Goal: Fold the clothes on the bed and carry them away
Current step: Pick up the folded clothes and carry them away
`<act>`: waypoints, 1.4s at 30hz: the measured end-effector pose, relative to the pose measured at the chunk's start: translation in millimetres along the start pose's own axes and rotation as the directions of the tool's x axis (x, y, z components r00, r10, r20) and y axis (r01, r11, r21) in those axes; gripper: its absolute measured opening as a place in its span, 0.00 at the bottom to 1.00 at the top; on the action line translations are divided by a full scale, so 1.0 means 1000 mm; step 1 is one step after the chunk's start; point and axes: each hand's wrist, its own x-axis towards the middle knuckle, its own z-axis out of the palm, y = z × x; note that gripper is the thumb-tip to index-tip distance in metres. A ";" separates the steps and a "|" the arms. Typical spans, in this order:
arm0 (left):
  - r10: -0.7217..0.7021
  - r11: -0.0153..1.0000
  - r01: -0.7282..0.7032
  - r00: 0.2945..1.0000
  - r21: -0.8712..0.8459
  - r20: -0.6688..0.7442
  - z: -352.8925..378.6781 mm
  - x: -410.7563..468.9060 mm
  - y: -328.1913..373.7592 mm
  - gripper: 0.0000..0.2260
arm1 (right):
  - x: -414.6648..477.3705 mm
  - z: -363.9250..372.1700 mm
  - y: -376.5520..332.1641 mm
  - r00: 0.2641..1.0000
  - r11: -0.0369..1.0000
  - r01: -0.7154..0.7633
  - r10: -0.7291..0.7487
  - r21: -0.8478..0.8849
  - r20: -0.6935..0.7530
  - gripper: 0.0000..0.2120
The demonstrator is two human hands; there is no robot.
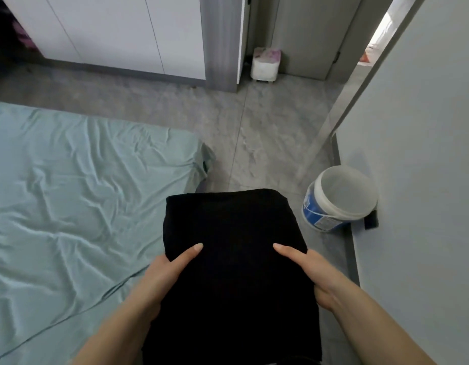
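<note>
A folded black garment (233, 254) is held flat in front of me, past the bed's right edge and over the grey floor. My left hand (165, 275) grips its left side, thumb lying on top and fingers hidden underneath. My right hand (312, 272) grips the right side the same way. The bed (70, 185), covered by a wrinkled pale green sheet, fills the left of the view with no clothes showing on it.
A white and blue bucket (338, 198) stands on the floor by the right wall. A white stool with a pink top (265, 64) sits near the open doorway (301, 35) ahead. White wardrobe doors (109, 30) line the far left. Grey tiled floor (267, 127) runs between.
</note>
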 end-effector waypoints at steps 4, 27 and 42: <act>0.023 1.000 -0.023 0.996 0.009 0.081 0.011 0.063 0.056 0.23 | 0.047 -0.006 -0.057 0.999 1.000 0.016 -0.015 0.024 -0.048 0.39; 0.071 0.997 -0.072 0.986 0.001 0.149 0.073 0.446 0.412 0.20 | 0.324 -0.046 -0.474 0.995 0.993 0.088 -0.084 0.074 -0.057 0.31; 0.028 0.968 -0.082 0.975 -0.237 -0.222 0.065 0.610 0.572 0.24 | 0.521 -0.004 -0.759 0.975 0.951 0.120 -0.058 -0.285 0.214 0.25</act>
